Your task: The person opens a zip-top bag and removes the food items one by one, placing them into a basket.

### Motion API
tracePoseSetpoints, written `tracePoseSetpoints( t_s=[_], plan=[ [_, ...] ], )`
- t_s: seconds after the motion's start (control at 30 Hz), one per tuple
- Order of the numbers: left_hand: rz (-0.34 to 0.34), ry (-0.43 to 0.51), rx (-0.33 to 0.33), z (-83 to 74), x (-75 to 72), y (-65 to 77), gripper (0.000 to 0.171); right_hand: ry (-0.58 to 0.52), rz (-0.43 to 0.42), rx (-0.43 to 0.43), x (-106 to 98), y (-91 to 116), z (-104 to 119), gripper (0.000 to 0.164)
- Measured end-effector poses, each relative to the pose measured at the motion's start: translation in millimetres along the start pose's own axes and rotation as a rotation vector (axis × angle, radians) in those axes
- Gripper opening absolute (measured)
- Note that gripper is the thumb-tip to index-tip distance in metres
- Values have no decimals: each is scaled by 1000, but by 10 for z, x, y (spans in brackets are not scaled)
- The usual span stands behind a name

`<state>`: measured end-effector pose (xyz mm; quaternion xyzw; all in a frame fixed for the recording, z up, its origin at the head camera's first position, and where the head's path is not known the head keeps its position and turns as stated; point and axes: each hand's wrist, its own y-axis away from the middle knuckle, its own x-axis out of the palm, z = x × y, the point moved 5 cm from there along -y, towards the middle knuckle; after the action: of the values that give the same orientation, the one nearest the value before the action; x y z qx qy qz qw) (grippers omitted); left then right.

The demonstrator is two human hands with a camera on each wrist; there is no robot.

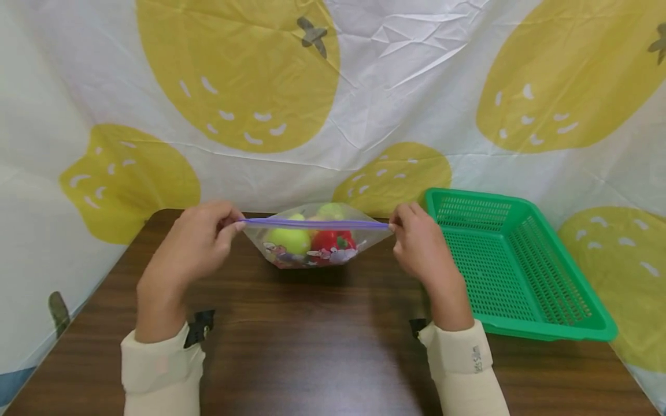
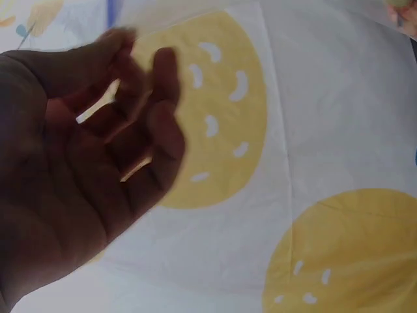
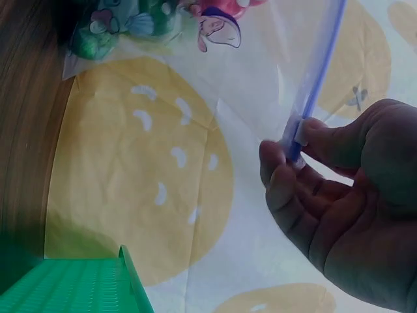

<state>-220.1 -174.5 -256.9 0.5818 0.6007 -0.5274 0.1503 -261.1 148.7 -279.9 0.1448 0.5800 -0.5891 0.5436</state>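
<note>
A clear zip bag [image 1: 255, 237] with a purple zip strip [image 1: 317, 223] and cartoon prints stands on the table, its top edge stretched sideways. Inside are a yellow-green round fruit [image 1: 289, 240], a red fruit or pepper [image 1: 326, 242] and a paler green piece [image 1: 330, 211] behind. My left hand [image 1: 200, 240] pinches the strip's left end between thumb and fingers; in the left wrist view that hand [image 2: 98, 143] is dark and the grip blurred. At the opposite end, my right hand [image 1: 420, 245] pinches the strip's corner, seen closely in the right wrist view.
A green perforated plastic basket [image 1: 564, 254] stands on the right side of the dark wooden table [image 1: 307, 352], just beyond my right forearm. Behind the table hangs a white cloth [image 1: 385, 75] printed with yellow fruit.
</note>
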Motion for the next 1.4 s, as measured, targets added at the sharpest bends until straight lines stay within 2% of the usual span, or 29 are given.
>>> tracePoseSetpoints(
  t_s=[0.1, 0.23, 0.33, 0.43, 0.57, 0.67, 0.73, 0.8, 0.93, 1.13, 1.17, 1.27, 1.4],
  plan=[
    [143, 24, -19, -54, 69, 37, 10, -44, 6, -10, 11, -6, 3, 4],
    [328, 58, -3, -151, 178, 76, 10, -70, 64, 24, 45, 1, -1, 5],
    [422, 72, -22, -181, 224, 115, 9, -85, 105, 42, 61, 18, 3, 5],
    [479, 75, -71, -190, 248, 156, 18, -88, 115, 38, 59, 29, 9, 5],
    [488, 24, -143, -222, 271, 182, 38, -81, 123, 25, 57, 27, 21, 5],
    [480, -57, -190, -268, 314, 175, 53, -77, 140, 27, 66, 28, 23, 5],
    [475, -109, -201, -311, 360, 159, 56, -81, 153, 32, 68, 33, 29, 6],
    [476, -142, -213, -345, 407, 146, 54, -86, 168, 40, 72, 42, 32, 6],
    [483, -146, -255, -373, 485, 145, 37, -90, 190, 49, 71, 51, 46, 7],
    [474, -201, -279, -390, 510, 155, 53, -93, 216, 60, 71, 38, 61, 8],
    [468, -214, -285, -384, 508, 153, 47, -94, 217, 61, 67, 36, 63, 8],
    [447, -237, -349, -325, 487, 149, 30, -101, 212, 56, 50, 38, 66, 8],
    [413, -240, -444, -208, 448, 145, 26, -102, 203, 35, 23, 50, 68, 6]
  ],
)
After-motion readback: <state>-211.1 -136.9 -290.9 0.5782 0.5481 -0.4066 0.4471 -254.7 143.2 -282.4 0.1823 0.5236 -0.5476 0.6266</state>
